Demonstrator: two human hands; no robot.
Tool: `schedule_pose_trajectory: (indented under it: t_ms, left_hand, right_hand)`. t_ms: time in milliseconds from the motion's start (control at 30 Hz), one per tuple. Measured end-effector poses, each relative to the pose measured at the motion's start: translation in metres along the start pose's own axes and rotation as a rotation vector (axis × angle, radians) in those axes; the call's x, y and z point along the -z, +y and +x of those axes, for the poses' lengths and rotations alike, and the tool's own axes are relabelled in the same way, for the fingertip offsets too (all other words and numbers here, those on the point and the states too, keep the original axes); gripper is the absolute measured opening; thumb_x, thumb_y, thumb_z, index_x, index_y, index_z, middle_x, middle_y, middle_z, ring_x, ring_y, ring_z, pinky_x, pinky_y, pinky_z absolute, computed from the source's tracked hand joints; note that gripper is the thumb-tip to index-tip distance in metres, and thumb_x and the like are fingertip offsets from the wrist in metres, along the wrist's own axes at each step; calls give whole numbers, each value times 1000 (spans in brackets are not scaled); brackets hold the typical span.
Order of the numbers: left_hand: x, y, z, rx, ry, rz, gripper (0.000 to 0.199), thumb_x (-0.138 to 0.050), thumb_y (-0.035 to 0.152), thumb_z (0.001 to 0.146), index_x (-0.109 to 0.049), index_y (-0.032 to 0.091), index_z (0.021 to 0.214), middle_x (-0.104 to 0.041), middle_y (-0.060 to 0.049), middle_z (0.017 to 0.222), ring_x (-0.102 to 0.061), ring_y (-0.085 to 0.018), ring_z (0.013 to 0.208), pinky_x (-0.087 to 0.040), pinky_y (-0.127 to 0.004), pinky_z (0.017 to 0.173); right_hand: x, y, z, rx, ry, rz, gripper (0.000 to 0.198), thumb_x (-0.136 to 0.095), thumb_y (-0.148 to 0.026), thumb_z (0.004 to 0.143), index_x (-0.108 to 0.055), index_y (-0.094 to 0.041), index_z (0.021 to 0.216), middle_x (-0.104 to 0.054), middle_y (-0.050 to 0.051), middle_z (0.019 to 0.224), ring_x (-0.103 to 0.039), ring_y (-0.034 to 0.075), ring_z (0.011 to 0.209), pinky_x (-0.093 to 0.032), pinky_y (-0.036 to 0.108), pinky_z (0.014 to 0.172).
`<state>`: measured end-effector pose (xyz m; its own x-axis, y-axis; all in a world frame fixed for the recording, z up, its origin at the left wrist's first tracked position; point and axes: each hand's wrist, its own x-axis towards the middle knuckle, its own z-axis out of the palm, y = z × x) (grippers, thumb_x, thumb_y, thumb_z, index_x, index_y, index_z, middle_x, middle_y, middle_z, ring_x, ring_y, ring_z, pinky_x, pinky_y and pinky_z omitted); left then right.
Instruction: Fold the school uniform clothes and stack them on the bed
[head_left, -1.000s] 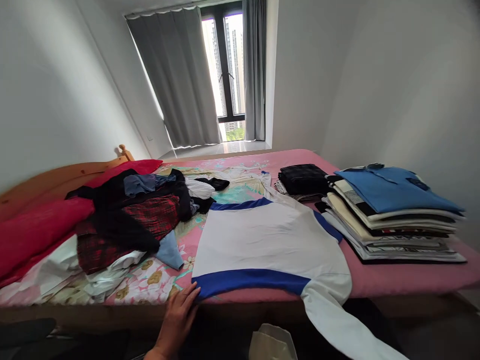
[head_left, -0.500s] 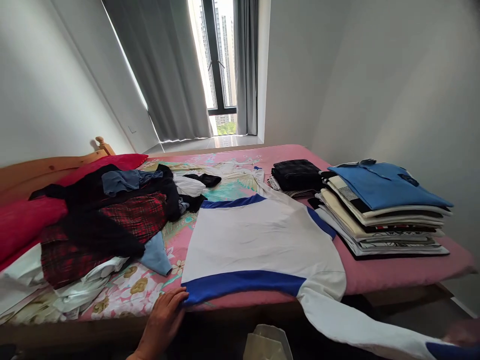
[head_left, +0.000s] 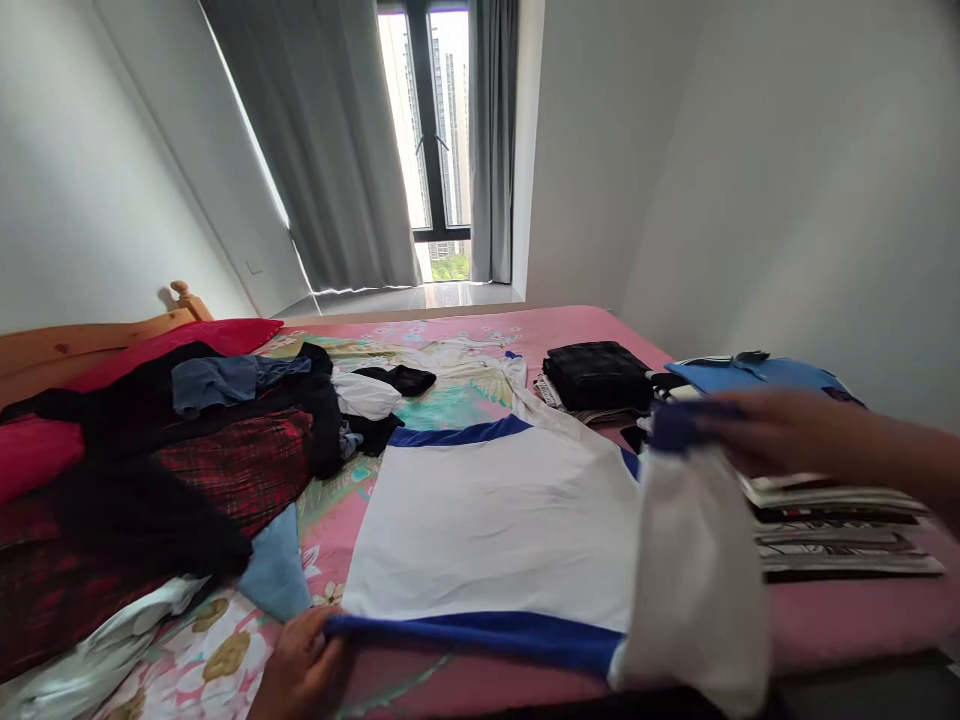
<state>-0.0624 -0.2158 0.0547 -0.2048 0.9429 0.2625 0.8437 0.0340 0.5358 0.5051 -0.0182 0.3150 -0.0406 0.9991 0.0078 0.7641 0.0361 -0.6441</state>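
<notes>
A white long-sleeved shirt with blue trim lies spread on the bed's near side, its far sleeve stretched toward the window. My left hand pinches the near left corner of its blue-trimmed edge, slightly lifted. Over the shirt's right part, my right hand grips the blue cuff of the near sleeve, which hangs raised below it. That hand is blurred and covers part of the clothes stack behind.
A folded stack of clothes, blue shirt on top, stands at right; folded black garments lie beside it. A loose heap with red plaid clothing fills the left. Bed edge is near; the window is beyond.
My right hand has brought the near sleeve's cuff up and leftward from the lower right, over the shirt. My left hand has shifted slightly left and down, still on the corner.
</notes>
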Motion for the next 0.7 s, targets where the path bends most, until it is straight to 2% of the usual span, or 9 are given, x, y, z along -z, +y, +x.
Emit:
schedule_pose_trajectory:
  t_ms: [33,100,167,233,333,400,467,567,700]
  left_hand:
    - [-1,2,14,84,1,-33,34,-56,51,72,-68,24,90,-72,-3,90,-66,-24,89,-54,-33,78]
    - [-5,9,42,207,-49,-118,39,-54,56,72,-68,24,90,-73,0,81,-67,-23,81,-54,-30,72]
    - [-10,14,62,283,-119,-206,41,-53,59,71,-67,24,87,-72,2,75,-66,-22,77,-53,-28,69]
    - [-14,17,72,342,-161,-238,43,-56,62,67,-67,23,82,-72,2,75,-66,-22,77,-52,-27,70]
    - [-17,15,75,406,-195,-228,45,-59,64,63,-68,23,80,-72,2,80,-65,-22,81,-50,-27,74]
    - [-17,12,73,430,-221,-257,47,-60,65,61,-68,23,80,-72,3,79,-65,-23,82,-49,-27,74]
    - [-17,11,72,455,-225,-299,48,-61,65,58,-68,23,79,-72,3,76,-65,-23,79,-49,-27,72]
    - [-15,9,72,469,-232,-326,49,-60,67,58,-68,21,72,-70,2,69,-63,-22,72,-48,-27,67]
    - [-8,13,70,479,-371,-349,53,-63,70,52,-64,18,61,-63,1,57,-57,-17,57,-43,-25,55]
  right_hand:
    - [0,-16,25,52,-16,-72,50,-54,-49,75,-64,-2,88,-60,1,55,-47,1,45,-30,14,51]
    - [-6,-33,64,87,216,11,57,-41,-46,85,-50,2,116,-66,9,83,-52,0,56,-31,13,55]
    - [-22,-25,81,33,264,94,60,-36,-44,88,-35,-1,130,-62,15,105,-54,2,62,-32,13,54]
    - [-47,3,73,-37,174,109,55,-36,-45,88,-41,-6,127,-62,14,105,-54,4,60,-34,13,50]
    - [-92,63,32,-142,-5,95,45,-50,-48,80,-59,-10,105,-67,9,88,-55,8,53,-35,16,41]
    - [-120,101,1,-222,-112,105,44,-58,-45,73,-59,-15,105,-66,9,97,-57,11,54,-36,18,38]
    - [-141,129,-20,-183,-171,132,51,-63,-44,68,-57,-17,110,-65,8,105,-61,14,62,-40,20,41]
    - [-160,147,-29,-118,-190,173,57,-64,-43,65,-53,-20,116,-64,7,110,-63,16,70,-46,21,50]
    - [-173,139,-17,-113,-218,295,59,-62,-46,65,-51,-18,116,-60,10,116,-64,16,74,-49,22,55]
